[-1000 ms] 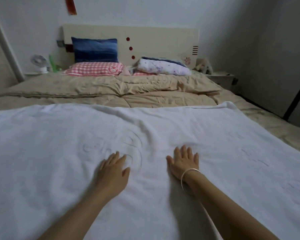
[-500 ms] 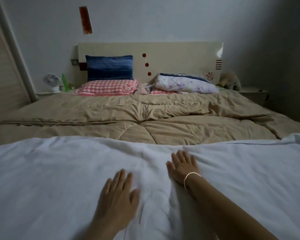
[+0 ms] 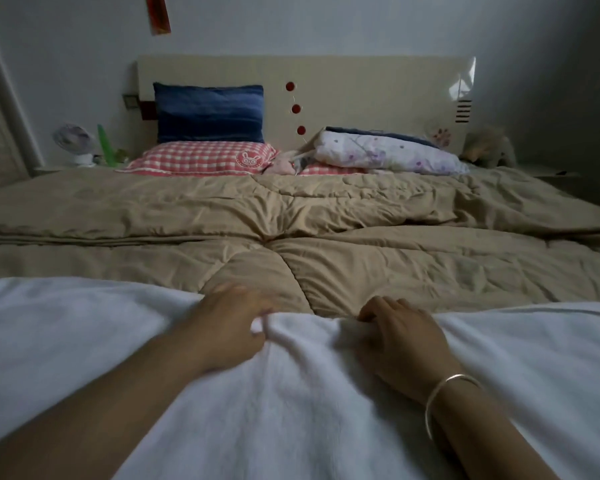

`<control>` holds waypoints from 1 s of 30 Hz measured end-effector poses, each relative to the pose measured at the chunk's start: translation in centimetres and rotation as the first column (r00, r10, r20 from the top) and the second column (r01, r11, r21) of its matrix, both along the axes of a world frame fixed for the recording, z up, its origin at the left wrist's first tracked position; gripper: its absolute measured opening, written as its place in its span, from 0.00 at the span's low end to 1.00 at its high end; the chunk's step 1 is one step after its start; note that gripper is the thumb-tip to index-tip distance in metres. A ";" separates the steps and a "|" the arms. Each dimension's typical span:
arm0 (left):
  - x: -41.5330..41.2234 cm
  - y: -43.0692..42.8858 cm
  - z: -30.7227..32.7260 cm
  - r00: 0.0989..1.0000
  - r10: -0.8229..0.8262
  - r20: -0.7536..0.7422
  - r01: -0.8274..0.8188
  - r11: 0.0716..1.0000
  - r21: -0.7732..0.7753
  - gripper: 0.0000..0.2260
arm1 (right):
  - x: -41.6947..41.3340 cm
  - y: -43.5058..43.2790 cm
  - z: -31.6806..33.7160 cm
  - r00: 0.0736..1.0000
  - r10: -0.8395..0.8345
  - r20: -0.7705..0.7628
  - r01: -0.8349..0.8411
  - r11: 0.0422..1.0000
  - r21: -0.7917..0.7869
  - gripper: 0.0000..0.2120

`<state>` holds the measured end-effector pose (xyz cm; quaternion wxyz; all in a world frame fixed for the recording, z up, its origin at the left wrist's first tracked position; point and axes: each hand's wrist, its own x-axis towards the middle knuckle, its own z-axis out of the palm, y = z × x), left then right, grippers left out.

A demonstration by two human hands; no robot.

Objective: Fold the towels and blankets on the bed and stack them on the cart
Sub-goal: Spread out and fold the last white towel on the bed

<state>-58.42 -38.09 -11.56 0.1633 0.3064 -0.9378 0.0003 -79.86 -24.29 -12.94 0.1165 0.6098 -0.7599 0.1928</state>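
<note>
The white blanket point(image 3: 293, 414), soft and creased, lay spread over the near end of the bed's tan comforter point(image 3: 413, 268), its long axis running side to side and its far edge facing the headboard point(image 3: 361, 84), where the blurred left hand point(image 3: 229, 323) pinched a bunched fold and the right hand point(image 3: 399, 341) curled its fingers round the hem.

My left hand point(image 3: 229, 327), blurred, pinched the far edge of the white towel point(image 3: 291, 410) at seven o'clock. My right hand point(image 3: 399, 337), a bracelet point(image 3: 444, 393) on its wrist, curled its fingers point(image 3: 371, 311) over the same edge at five o'clock. The tan quilt point(image 3: 395, 265) lay beyond, toward twelve.
</note>
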 end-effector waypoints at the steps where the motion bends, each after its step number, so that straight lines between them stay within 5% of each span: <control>1: -0.1 0.3 0.6 1.000 -0.021 -0.014 0.020 0.998 -0.055 0.13 | 0.2 0.4 0.7 1.000 0.013 -0.001 -0.013 0.999 0.041 0.09; 6: 1.9 2.9 -0.1 0.975 -0.159 -0.155 0.148 0.986 -0.083 0.07 | 0.8 2.3 4.0 0.999 0.021 -0.028 -0.017 0.989 0.150 0.10; 10: 2.8 3.5 0.3 0.996 0.023 -0.087 -0.012 0.991 0.130 0.25 | 0.5 2.7 4.9 0.996 -0.016 0.093 -0.008 0.966 0.259 0.20; 13: 2.3 3.3 1.0 0.986 0.125 -0.108 -0.112 0.986 0.123 0.16 | -0.8 2.2 3.7 0.996 -0.021 0.082 -0.001 0.967 0.255 0.10; 15: 2.3 2.9 1.0 0.977 0.208 -0.050 -0.197 0.966 0.169 0.06 | -1.3 2.1 2.8 0.996 -0.019 0.086 -0.010 0.947 0.323 0.16; 18: 2.3 1.8 0.7 0.976 0.201 0.080 -0.213 0.957 0.195 0.16 | -1.7 1.8 2.1 0.994 -0.045 0.099 0.010 0.943 0.331 0.17; 21: 1.8 1.3 1.4 0.969 0.179 0.171 -0.219 0.943 0.250 0.13 | -1.8 1.6 1.8 0.994 -0.049 0.101 0.010 0.935 0.355 0.14; 23: 1.4 1.7 2.3 0.955 0.205 0.214 -0.244 0.953 0.179 0.06 | -2.0 1.5 1.9 0.996 -0.058 0.074 0.029 0.940 0.340 0.12; 28: 0.6 1.6 3.2 0.915 0.382 0.130 -0.362 0.919 -0.154 0.08 | -2.4 1.5 1.9 0.990 -0.129 0.056 0.115 0.971 0.210 0.05; 30: 0.2 1.2 2.8 0.887 0.461 0.029 -0.451 0.878 -0.159 0.10 | -2.3 1.7 2.3 0.982 -0.171 0.075 0.163 0.982 0.096 0.02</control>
